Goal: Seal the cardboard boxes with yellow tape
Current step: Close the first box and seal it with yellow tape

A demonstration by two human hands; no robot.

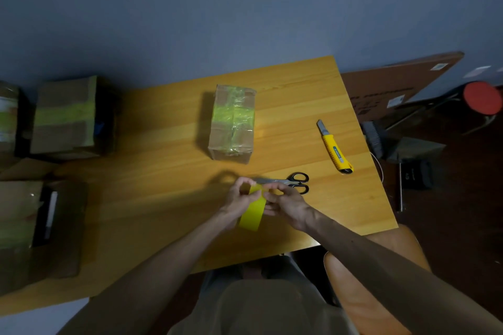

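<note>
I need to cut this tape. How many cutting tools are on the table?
2: the scissors lie just beyond the yellow tape, blade tips hidden; the yellow utility knife lies farther right, near the table edge.

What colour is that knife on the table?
The knife is yellow, best seen in the head view.

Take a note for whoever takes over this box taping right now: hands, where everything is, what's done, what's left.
Left hand and right hand: both pinch the top end of the yellow tape, held over the near part of the table.
Cardboard box: mid-table beyond the hands, with a yellow band already across its top.
Scissors lie just behind the hands; the utility knife lies further right.
Far left box shows a yellow band; the near left box is too dim to judge.
Left: stick the held tape onto a box. I cannot tell which one.
</note>
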